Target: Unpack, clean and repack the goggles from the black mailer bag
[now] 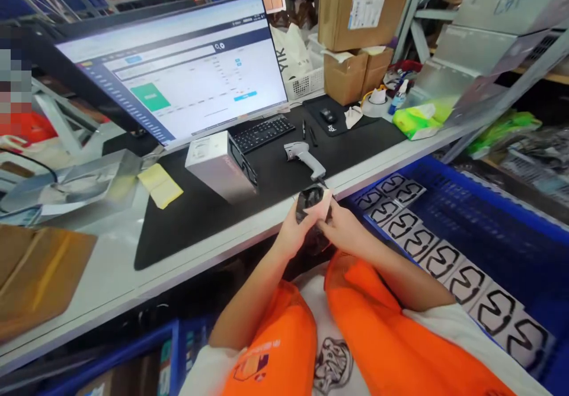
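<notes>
Just in front of the desk edge, my left hand point(292, 230) and my right hand point(345, 225) meet around a small glossy dark object point(309, 197). A pale scrap like paper or tissue point(320, 207) lies across it under my thumbs. Both hands are closed on the object, and its kind is not clear. Close beyond my hands, a grey barcode scanner point(306, 157) rests on the black desk mat point(186, 230). Left of the scanner stands a white box point(217, 168) with a label on top.
A monitor point(186, 70) stands behind a keyboard point(264, 133) and mouse point(328, 115). Yellow sticky notes point(160, 185) and a cardboard box point(44, 271) are at left. Right of me is a blue crate point(471, 224) with marked cards. Cartons point(344, 76) and a tissue pack point(416, 121) are farther back.
</notes>
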`<state>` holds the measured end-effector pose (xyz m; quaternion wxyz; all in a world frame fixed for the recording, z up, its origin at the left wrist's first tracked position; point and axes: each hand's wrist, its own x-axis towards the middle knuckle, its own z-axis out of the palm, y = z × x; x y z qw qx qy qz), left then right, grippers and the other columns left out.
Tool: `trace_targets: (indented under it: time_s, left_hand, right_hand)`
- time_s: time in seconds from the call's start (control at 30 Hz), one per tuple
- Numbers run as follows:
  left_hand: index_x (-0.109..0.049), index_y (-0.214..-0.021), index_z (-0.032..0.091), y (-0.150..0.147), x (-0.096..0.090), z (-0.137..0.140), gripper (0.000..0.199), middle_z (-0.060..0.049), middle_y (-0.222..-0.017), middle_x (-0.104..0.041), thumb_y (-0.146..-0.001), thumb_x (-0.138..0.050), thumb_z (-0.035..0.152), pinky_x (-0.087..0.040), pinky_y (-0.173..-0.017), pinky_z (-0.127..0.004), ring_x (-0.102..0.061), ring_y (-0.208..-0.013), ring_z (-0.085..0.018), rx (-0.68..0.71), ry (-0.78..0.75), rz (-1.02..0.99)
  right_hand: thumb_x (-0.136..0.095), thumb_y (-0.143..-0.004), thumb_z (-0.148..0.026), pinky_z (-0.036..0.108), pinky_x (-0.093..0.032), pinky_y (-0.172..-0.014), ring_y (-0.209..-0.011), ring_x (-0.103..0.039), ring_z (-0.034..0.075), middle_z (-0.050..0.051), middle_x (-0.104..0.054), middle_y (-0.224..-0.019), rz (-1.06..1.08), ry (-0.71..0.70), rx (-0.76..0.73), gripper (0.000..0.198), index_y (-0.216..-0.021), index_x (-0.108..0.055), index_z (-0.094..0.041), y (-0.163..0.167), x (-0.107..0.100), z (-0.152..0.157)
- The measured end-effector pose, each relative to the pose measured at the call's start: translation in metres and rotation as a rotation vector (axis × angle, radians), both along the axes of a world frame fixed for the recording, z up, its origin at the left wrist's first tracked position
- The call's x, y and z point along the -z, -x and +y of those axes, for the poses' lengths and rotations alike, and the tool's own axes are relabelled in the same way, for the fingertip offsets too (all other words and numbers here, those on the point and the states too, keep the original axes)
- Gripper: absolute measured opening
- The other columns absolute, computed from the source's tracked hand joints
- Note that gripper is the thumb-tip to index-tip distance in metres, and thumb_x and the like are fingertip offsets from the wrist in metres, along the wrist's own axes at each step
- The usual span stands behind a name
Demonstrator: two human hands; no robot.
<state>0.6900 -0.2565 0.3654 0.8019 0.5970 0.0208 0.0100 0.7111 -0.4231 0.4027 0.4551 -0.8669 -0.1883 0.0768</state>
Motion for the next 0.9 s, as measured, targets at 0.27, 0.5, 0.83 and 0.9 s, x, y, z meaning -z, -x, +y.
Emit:
trace_targets:
  time_s: [0.27,0.5,0.83,0.9]
  left_hand:
    - [-0.071,-0.107,0.019,0.000,0.003,-0.063,0.059,-0.003,-0.090,-0.075,-0.059,-0.093,0.044,-0.056,-0.079,-0.032,-0.071,-0.081,-0.021,0.006,0.265,0.210]
    - [-0.075,-0.083,0.020,0.021,0.023,-0.126,0.019,-0.005,-0.094,-0.071,-0.079,-0.076,0.039,-0.054,-0.090,-0.036,-0.067,-0.091,-0.022,-0.201,-0.151,-0.117]
    - [-0.071,-0.128,0.030,0.065,0.050,-0.243,0.051,-0.010,-0.145,-0.062,-0.079,-0.077,0.043,-0.050,-0.113,-0.048,-0.055,-0.139,-0.033,0.363,-0.086,-0.108]
    - [-0.059,-0.141,0.030,0.073,0.051,-0.263,0.076,-0.011,-0.142,-0.064,-0.072,-0.084,0.044,-0.054,-0.108,-0.046,-0.059,-0.134,-0.033,0.408,0.031,0.097]
  right_hand:
    - [-0.063,-0.091,-0.042,0.037,-0.055,-0.089,-0.094,-0.069,0.021,0.010,-0.072,-0.114,0.013,-0.207,0.105,0.049,-0.132,-0.063,-0.016,0.018,0.011,-0.075]
    - [-0.054,-0.080,-0.086,0.045,-0.058,-0.085,-0.106,-0.065,0.025,0.013,-0.065,-0.123,0.573,-0.731,0.004,0.084,-0.137,-0.054,-0.024,0.061,0.038,-0.132]
    - [-0.068,-0.088,-0.042,0.045,-0.053,-0.099,-0.102,-0.063,0.025,0.008,-0.068,-0.100,0.161,-0.507,0.412,0.032,-0.108,-0.065,-0.017,0.111,0.058,-0.241]
    - [-0.071,-0.080,-0.026,0.047,-0.047,-0.109,-0.115,-0.059,0.027,0.012,-0.065,-0.120,0.052,-0.367,0.371,0.041,-0.119,-0.065,-0.016,0.126,0.056,-0.265]
